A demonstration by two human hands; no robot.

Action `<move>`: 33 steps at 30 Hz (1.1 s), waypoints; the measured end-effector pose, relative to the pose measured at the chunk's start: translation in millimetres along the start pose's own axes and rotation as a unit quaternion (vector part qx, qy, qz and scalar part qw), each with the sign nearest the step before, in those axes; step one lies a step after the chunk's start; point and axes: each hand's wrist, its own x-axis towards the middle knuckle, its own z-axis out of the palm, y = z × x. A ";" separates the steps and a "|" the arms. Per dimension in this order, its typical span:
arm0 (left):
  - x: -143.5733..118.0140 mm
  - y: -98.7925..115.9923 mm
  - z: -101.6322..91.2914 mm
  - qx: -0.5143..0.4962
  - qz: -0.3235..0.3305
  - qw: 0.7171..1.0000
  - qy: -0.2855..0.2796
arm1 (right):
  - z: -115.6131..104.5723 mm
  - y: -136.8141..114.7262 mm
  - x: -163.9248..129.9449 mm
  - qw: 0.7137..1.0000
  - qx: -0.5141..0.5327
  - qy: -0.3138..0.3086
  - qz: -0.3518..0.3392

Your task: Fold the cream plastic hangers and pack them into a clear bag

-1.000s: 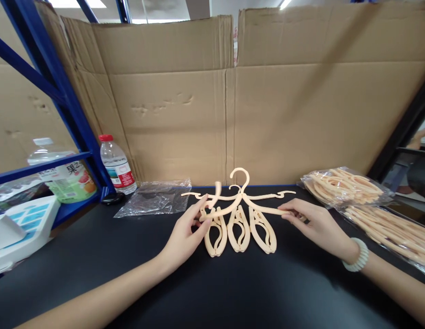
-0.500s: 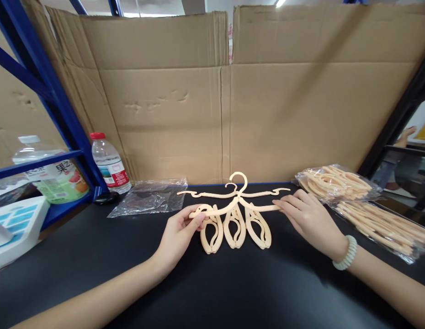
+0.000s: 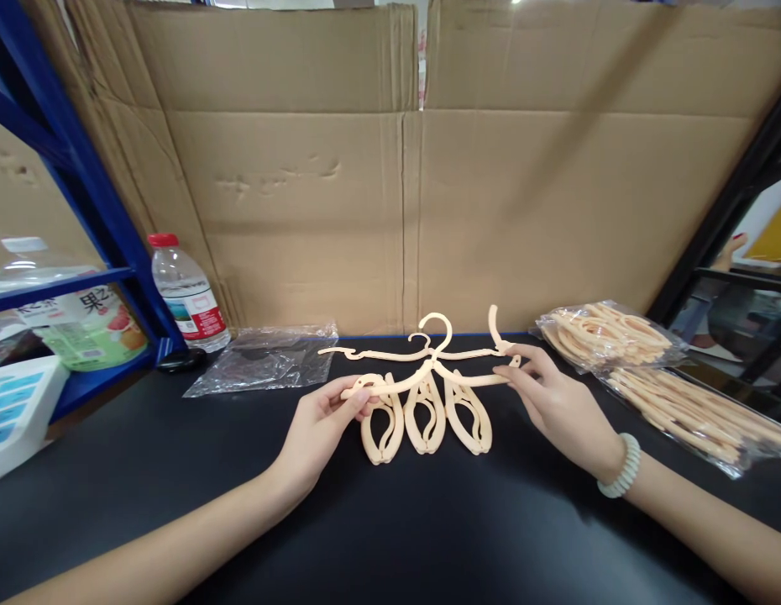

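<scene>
- Two bare forearms come in from the bottom corners, with no sleeve showing on either one up to the picture's edge.
- The left hand (image 3: pixel 318 424) carries no ring, watch or band that I can see; the wrist is plain.
- The right hand (image 3: pixel 554 403) is likewise free of rings on the fingers that show.
- Round the right wrist sits a bracelet (image 3: pixel 621 477) of pale, whitish-green rounded beads, strung close together in a single row and fitting snugly.
- The nails on both hands look short and unpainted, though they are small in this view.
- No gloves on either hand.
</scene>
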 end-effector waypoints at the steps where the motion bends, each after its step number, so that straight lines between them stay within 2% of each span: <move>1: -0.1 0.5 0.1 0.000 -0.001 1.000 0.000 | 0.4 -0.5 0.9 0.999 0.052 0.003 0.012; 3: 0.0 1.1 0.1 -0.001 -0.002 1.000 0.001 | 1.0 -2.0 3.2 0.986 0.158 0.016 0.042; 6: 0.7 0.8 -0.4 -0.003 -0.002 1.000 0.003 | 3.1 -3.8 5.9 0.952 0.285 0.035 0.108; 11: 1.4 -0.1 0.0 0.005 0.004 1.000 -0.002 | 10.6 -3.6 4.7 0.896 0.411 0.024 0.167; 16: -0.4 0.7 0.6 0.016 0.009 1.000 -0.004 | 10.0 -3.3 4.5 0.879 0.444 -0.002 0.174; 21: -3.0 4.5 2.0 0.016 0.006 1.000 -0.005 | 5.5 -2.2 7.2 0.848 0.492 0.014 0.197; 28: -5.4 8.0 6.1 -0.004 0.011 1.000 0.010 | 4.7 0.5 5.7 0.764 0.590 0.037 0.258; 31: -7.1 9.1 9.3 -0.014 0.014 1.000 0.022 | 1.0 -4.5 6.7 0.730 0.625 0.047 0.271; 33: -10.2 11.3 12.9 -0.014 0.014 1.000 0.014 | -2.6 -10.5 8.3 0.697 0.655 0.053 0.288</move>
